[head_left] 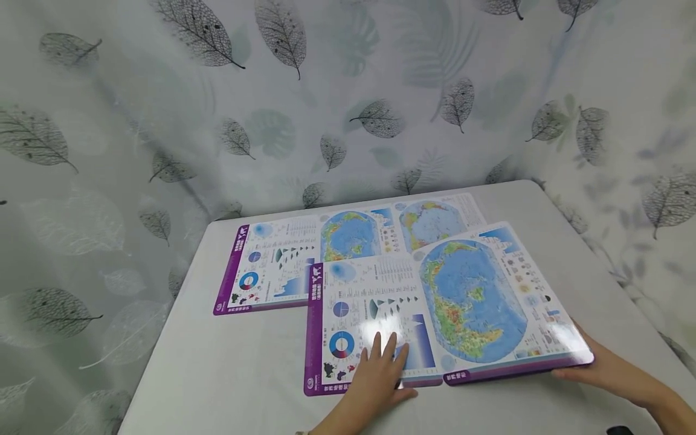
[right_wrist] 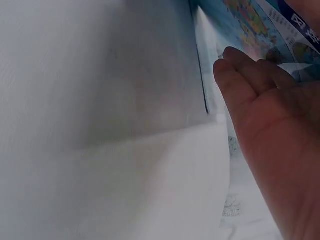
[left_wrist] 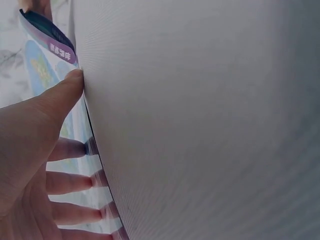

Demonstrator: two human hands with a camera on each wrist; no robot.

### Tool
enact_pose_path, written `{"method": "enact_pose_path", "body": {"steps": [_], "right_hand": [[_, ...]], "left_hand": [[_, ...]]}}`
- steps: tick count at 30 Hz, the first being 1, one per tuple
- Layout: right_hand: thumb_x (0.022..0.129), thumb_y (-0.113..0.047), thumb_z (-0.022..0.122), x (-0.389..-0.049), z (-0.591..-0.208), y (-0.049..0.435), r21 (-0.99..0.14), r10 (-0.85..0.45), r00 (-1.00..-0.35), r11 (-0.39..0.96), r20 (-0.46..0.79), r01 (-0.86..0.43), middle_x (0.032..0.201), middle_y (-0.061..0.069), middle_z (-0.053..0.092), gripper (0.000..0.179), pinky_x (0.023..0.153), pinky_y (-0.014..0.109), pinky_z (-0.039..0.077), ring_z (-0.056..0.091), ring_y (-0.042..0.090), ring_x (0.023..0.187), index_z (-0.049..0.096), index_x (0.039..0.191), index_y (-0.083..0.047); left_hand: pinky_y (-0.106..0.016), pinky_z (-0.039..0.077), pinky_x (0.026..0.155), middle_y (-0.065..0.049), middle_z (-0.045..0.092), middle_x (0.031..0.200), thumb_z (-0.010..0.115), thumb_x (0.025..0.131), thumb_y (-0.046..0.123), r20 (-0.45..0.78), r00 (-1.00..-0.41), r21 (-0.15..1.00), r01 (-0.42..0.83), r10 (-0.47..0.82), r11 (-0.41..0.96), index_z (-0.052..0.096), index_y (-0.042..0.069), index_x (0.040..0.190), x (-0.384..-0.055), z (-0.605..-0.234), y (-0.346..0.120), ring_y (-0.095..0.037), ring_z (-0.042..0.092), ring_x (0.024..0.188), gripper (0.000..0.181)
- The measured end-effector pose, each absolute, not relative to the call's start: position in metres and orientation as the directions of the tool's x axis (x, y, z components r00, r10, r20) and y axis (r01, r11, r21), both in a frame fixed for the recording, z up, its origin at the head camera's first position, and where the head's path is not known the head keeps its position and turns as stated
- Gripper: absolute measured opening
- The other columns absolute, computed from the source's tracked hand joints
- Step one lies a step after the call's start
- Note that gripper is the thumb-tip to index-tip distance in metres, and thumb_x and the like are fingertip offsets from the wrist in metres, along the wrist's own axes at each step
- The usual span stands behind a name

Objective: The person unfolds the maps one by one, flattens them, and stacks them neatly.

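Flat under my left hand (head_left: 376, 377) lies the left half of a laminated world map (head_left: 399, 278) with a purple border. The fingers of that hand are spread over its lower part, the thumb near the bottom edge. My right hand (head_left: 603, 365) holds the map's lower right corner, and the right half is tilted up off the table. In the right wrist view, the fingers (right_wrist: 240, 70) reach beneath the raised half, whose underside carries another colored map print (right_wrist: 250, 25). Part of that hand is hidden behind the map in the head view.
A second, similar world map (head_left: 283, 241) lies flat behind, partly covered by the front one. White cloth covers the table (head_left: 228, 368). Leaf-patterned curtains (head_left: 348, 121) hang around the back and sides. A small black object (head_left: 620, 430) shows at the bottom right edge.
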State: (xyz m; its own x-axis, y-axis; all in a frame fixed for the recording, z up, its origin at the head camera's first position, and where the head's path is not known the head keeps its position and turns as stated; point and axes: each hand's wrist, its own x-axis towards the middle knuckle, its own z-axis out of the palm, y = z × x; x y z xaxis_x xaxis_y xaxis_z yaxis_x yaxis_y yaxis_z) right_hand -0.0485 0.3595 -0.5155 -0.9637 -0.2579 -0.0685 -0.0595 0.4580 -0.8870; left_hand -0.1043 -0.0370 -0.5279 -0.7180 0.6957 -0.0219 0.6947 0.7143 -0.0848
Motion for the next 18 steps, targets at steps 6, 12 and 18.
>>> {"method": "enact_pose_path", "body": {"steps": [6,12,18], "right_hand": [[0.085,0.005,0.062,-0.046,-0.522,0.356,-0.889,-0.242,-0.97,0.439,0.023,-0.131,0.124,-0.034,0.038,0.072,0.074,0.014,0.041,0.042,-0.01,0.104,0.027,0.145,-0.015],[0.091,-0.003,0.058,-0.05,-0.515,0.354,-0.873,-0.192,-0.979,0.486,-0.062,-0.041,0.125,-0.034,0.028,0.063,0.075,0.011,0.038,0.033,-0.017,0.104,0.022,0.139,0.014],[0.089,0.012,0.052,-0.057,-0.499,0.347,-0.909,-0.295,-0.951,0.364,0.095,-0.203,0.13,-0.033,0.031,0.06,0.075,0.016,0.046,0.045,-0.008,0.107,0.015,0.135,0.022]], "left_hand": [[-0.05,0.048,0.083,-0.012,0.041,0.14,0.05,0.08,0.07,-0.021,-0.724,-0.082,0.689,0.69,0.72,0.046,0.017,0.139,-0.105,-0.53,-0.037,-0.04,0.042,0.122,0.079],[-0.05,0.048,0.082,-0.013,0.042,0.139,0.05,0.081,0.069,-0.021,-0.724,-0.065,0.689,0.69,0.722,0.046,0.016,0.138,-0.104,-0.529,-0.037,-0.041,0.042,0.122,0.078],[-0.049,0.049,0.081,-0.013,0.043,0.138,0.052,0.081,0.067,-0.015,-0.725,-0.074,0.688,0.689,0.722,0.047,0.016,0.137,-0.105,-0.529,-0.039,-0.04,0.043,0.121,0.076]]}}
